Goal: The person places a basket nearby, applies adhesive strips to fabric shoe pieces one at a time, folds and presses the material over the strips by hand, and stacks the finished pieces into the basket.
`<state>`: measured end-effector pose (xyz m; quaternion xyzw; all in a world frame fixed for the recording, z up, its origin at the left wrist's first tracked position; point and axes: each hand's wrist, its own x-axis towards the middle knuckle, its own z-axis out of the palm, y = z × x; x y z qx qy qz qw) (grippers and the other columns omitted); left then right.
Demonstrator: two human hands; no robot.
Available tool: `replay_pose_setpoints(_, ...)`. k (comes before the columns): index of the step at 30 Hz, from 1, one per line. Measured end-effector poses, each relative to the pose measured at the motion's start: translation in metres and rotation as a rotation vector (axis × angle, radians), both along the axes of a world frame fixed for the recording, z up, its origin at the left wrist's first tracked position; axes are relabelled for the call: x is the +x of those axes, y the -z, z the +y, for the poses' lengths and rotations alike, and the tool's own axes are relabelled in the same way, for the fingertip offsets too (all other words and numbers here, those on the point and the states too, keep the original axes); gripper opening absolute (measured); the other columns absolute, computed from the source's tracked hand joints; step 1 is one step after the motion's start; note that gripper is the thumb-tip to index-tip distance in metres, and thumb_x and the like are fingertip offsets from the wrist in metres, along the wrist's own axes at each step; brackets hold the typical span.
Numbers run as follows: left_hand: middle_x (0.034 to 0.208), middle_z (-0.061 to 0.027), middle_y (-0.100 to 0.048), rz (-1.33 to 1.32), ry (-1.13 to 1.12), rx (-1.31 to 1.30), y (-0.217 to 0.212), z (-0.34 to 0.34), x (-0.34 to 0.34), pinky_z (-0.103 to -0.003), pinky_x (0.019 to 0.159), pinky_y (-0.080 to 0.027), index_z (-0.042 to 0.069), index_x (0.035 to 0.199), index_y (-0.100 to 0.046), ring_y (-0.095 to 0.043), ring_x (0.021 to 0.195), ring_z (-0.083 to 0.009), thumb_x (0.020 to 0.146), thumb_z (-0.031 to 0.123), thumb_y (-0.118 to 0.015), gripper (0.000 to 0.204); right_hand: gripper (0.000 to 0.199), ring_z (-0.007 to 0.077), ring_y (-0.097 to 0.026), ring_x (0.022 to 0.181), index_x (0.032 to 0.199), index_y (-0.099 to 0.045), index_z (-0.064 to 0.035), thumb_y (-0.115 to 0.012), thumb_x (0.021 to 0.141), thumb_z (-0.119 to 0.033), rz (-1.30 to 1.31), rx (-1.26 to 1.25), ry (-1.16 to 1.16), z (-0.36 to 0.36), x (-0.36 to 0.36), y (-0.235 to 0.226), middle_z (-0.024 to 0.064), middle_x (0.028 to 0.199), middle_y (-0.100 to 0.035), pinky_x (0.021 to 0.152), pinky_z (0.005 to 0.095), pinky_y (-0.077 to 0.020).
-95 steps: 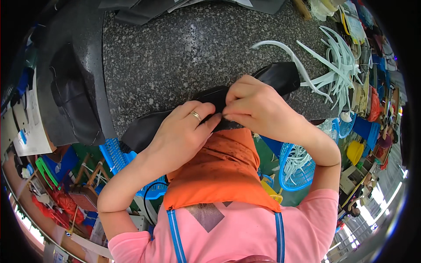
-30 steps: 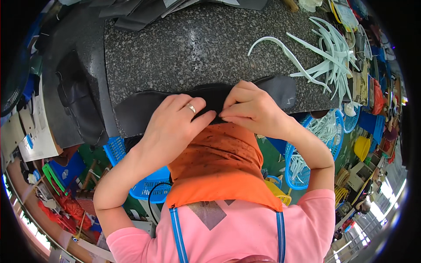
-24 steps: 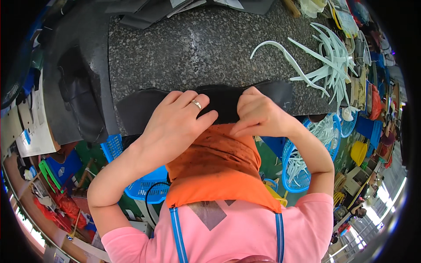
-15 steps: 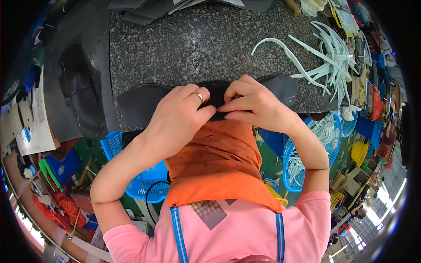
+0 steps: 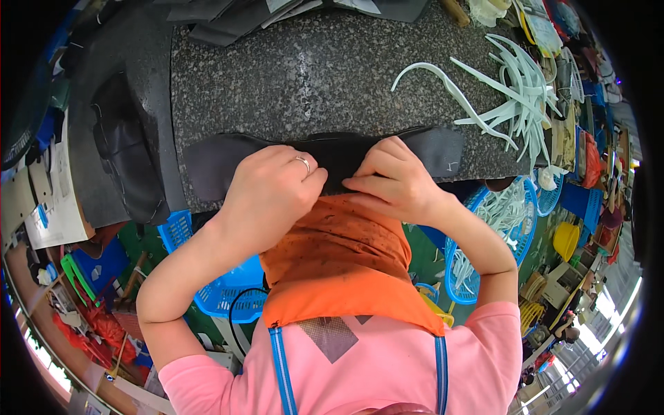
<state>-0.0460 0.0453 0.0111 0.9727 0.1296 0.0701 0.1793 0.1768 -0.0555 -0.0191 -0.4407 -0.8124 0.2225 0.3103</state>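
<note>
A long black piece of leather-like sheet (image 5: 214,166) lies along the near edge of the speckled stone tabletop (image 5: 304,76). Its right end bears a small white mark. My left hand (image 5: 273,197), with a ring on one finger, is closed on the near edge of the piece left of its middle. A short way to the right, my right hand (image 5: 398,180) pinches the same edge between thumb and curled fingers. The fingertips of both hands are partly hidden, so the exact grip does not show.
Pale green strips (image 5: 522,90) lie heaped at the tabletop's right side. More black sheets (image 5: 242,21) rest at the far edge. A stitched black leather piece (image 5: 128,152) lies on a dark mat at left. Blue baskets (image 5: 460,270) stand below, one holding strips.
My left hand has shifted slightly left and toward me, widening the gap between my hands. The middle of the black piece now lies flatter and shows more.
</note>
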Motion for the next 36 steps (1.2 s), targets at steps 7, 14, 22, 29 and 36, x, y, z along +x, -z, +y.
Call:
replay_pose_setpoints(7, 0.130, -0.0166, -0.059, -0.250, -0.576, 0.236, -0.054, -0.009, -0.009, -0.041, 0.105, -0.044, 0.000, 0.117, -0.064, -0.056, 0.124, -0.0288, 0.078, 0.010, -0.074, 0.041, 0.012, 0.0120, -0.058, 0.084, 0.099, -0.065, 0.0014, -0.068, 0.087, 0.001, 0.883, -0.451, 0.367, -0.006, -0.004, -0.039, 0.0042, 0.094, -0.061, 0.076, 0.0249, -0.0455)
replay_pose_setpoints(14, 0.120, -0.0090, -0.066, -0.858, -0.553, -1.993, -0.017, -0.034, 0.006, -0.035, 0.104, -0.043, -0.001, 0.125, -0.059, -0.060, 0.114, -0.0184, 0.087, 0.004, -0.072, 0.040, 0.024, 0.0079, -0.061, 0.098, 0.111, -0.064, 0.0017, -0.068, 0.093, -0.014, 1.297, -0.985, 0.255, 0.009, -0.021, -0.053, 0.0034, 0.105, -0.066, 0.088, 0.0256, -0.0497)
replay_pose_setpoints(22, 0.113, -0.0090, -0.068, -0.892, -0.488, -2.026, -0.008, -0.031, -0.016, -0.033, 0.093, -0.051, 0.000, 0.119, -0.061, -0.063, 0.106, -0.0158, 0.085, 0.001, -0.073, 0.036, 0.020, 0.0088, -0.063, 0.090, 0.103, -0.066, -0.0002, -0.068, 0.093, -0.017, 1.378, -1.072, 0.026, 0.024, -0.040, -0.042, 0.0026, 0.097, -0.068, 0.084, 0.0259, -0.0508)
replay_pose_setpoints(29, 0.127, -0.0127, -0.059, -0.882, -0.974, -0.790, -0.055, 0.019, -0.053, -0.030, 0.097, -0.047, 0.003, 0.141, -0.045, -0.057, 0.115, -0.0176, 0.076, -0.008, -0.072, 0.072, 0.014, 0.0268, -0.066, 0.073, 0.103, -0.068, -0.0013, -0.065, 0.090, -0.006, 0.539, -0.497, 0.225, 0.023, -0.032, -0.025, 0.0110, 0.083, -0.064, 0.065, 0.0348, -0.0524)
replay_pose_setpoints(36, 0.132, -0.0247, -0.053, -0.119, -1.215, 0.954, 0.018, 0.134, -0.149, -0.051, 0.100, -0.043, 0.010, 0.135, -0.055, -0.051, 0.122, -0.0436, 0.078, 0.029, -0.079, 0.065, 0.022, 0.0303, -0.063, 0.078, 0.107, -0.065, -0.0059, -0.064, 0.085, -0.004, -0.199, 0.225, 0.666, 0.037, 0.017, -0.010, 0.0100, 0.095, -0.064, 0.068, 0.0387, -0.0512)
